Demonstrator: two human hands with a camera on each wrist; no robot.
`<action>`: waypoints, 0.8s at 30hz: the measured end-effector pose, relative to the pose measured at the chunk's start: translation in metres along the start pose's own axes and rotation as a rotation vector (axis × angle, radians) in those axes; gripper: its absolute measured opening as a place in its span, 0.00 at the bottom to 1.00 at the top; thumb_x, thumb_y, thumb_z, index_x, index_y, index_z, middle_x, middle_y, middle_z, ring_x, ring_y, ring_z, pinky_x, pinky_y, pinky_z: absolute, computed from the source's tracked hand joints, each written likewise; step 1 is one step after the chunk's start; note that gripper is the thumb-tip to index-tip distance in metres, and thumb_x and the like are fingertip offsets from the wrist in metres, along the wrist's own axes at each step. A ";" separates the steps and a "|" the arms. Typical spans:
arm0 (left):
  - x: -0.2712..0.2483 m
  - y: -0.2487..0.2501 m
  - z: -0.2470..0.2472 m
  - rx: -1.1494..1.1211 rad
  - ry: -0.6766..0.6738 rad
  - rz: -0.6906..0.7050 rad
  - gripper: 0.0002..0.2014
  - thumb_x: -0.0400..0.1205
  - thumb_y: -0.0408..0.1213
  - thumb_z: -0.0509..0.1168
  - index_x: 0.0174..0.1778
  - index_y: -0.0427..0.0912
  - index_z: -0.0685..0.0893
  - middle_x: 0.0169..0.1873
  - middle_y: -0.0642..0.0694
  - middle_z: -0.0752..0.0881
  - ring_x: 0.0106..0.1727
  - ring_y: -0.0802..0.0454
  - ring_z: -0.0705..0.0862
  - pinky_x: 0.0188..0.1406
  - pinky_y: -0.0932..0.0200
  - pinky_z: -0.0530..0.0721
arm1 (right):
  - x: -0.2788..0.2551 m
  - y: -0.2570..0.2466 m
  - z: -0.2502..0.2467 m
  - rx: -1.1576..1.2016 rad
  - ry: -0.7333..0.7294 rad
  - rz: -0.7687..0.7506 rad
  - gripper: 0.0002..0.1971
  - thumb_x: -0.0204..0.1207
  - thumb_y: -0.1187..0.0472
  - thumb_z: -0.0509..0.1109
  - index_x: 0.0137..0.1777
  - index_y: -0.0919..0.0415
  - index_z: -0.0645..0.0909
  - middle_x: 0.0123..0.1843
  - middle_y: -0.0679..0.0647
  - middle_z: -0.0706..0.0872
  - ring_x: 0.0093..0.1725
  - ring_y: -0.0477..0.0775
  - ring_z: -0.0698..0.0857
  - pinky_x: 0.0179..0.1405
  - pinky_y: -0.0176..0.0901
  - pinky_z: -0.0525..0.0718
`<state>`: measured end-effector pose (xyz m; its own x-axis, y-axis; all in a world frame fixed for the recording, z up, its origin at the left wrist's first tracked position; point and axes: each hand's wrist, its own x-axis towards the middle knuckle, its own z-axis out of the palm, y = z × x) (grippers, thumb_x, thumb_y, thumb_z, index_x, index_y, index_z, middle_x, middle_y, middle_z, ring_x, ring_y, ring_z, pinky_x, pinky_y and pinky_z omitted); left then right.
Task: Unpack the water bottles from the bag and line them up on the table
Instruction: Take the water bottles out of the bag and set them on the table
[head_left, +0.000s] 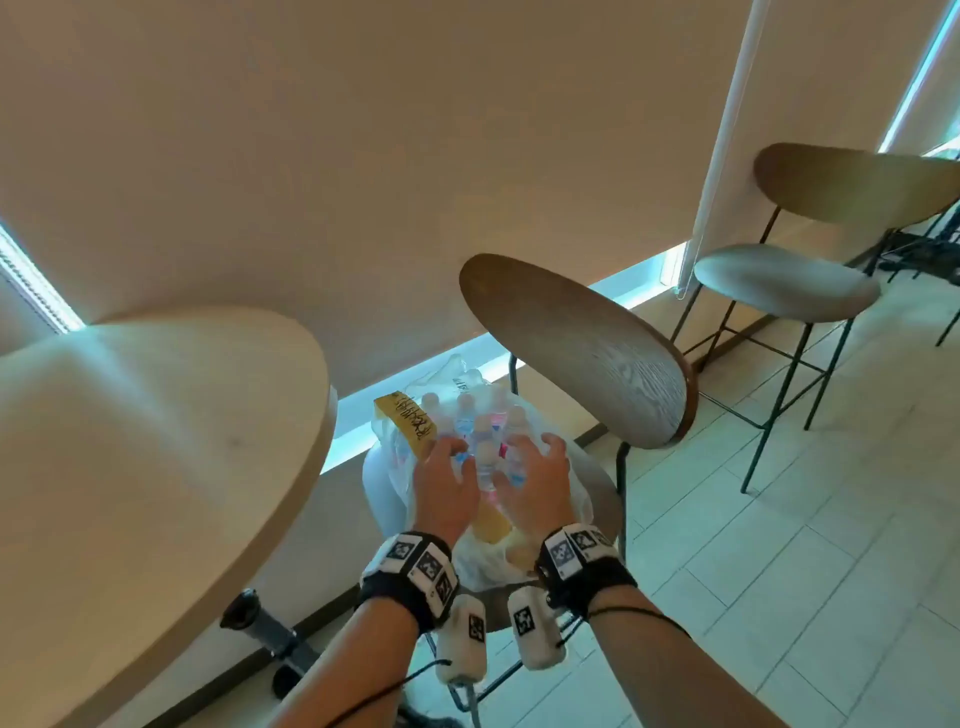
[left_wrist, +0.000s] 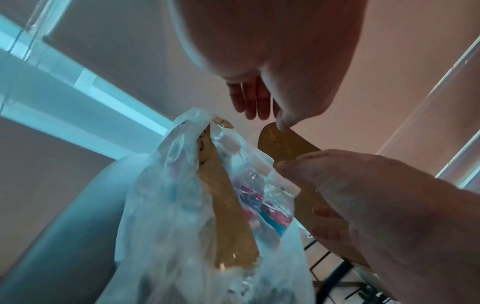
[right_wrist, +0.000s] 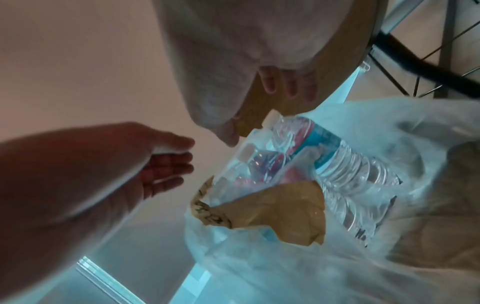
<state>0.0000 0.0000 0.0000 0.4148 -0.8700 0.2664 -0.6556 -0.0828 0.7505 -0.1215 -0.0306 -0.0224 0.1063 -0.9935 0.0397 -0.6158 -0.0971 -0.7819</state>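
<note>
A thin white plastic bag (head_left: 387, 488) stands on a chair seat (head_left: 602, 493), mouth wide, holding several clear water bottles (head_left: 483, 441) with white caps and red-and-blue labels. My left hand (head_left: 447, 457) and right hand (head_left: 530, 457) hover side by side over the bottle tops, fingers loosely spread and holding nothing. In the left wrist view the left hand (left_wrist: 257, 102) hangs just above the bag (left_wrist: 168, 205) and the bottles (left_wrist: 233, 148), apart from them. In the right wrist view the right hand (right_wrist: 285, 86) is above a bottle (right_wrist: 342, 164), with the bag (right_wrist: 298, 267) below.
A round beige table (head_left: 156, 467) stands to the left of the bag. The chair's wooden backrest (head_left: 576, 348) rises right behind the bag. A yellow-brown paper with writing (head_left: 410, 423) sticks out of the bag's left side. A second chair (head_left: 789, 280) stands at the right on the tiled floor.
</note>
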 end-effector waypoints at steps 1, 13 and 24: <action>0.010 -0.004 0.006 0.022 -0.033 0.006 0.07 0.80 0.30 0.68 0.53 0.37 0.85 0.53 0.42 0.86 0.52 0.51 0.82 0.54 0.61 0.74 | 0.009 0.002 0.006 -0.025 -0.014 0.001 0.26 0.75 0.52 0.76 0.74 0.46 0.76 0.79 0.62 0.66 0.76 0.67 0.73 0.75 0.62 0.80; 0.052 0.002 0.013 0.785 -0.606 0.053 0.14 0.75 0.38 0.69 0.56 0.44 0.86 0.53 0.44 0.89 0.58 0.43 0.87 0.61 0.50 0.83 | 0.049 0.023 0.047 -0.148 -0.112 0.163 0.33 0.61 0.35 0.79 0.67 0.39 0.79 0.84 0.57 0.62 0.79 0.70 0.70 0.73 0.67 0.79; 0.041 0.003 0.013 0.982 -0.682 0.206 0.14 0.78 0.36 0.70 0.59 0.37 0.84 0.56 0.38 0.87 0.63 0.39 0.81 0.67 0.47 0.77 | 0.041 0.032 0.037 -0.152 -0.087 0.075 0.39 0.60 0.41 0.86 0.72 0.47 0.79 0.80 0.60 0.68 0.79 0.66 0.70 0.77 0.61 0.77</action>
<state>0.0070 -0.0419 0.0053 0.0226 -0.9630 -0.2685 -0.9921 0.0116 -0.1253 -0.1078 -0.0721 -0.0691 0.1186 -0.9902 -0.0737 -0.7348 -0.0376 -0.6772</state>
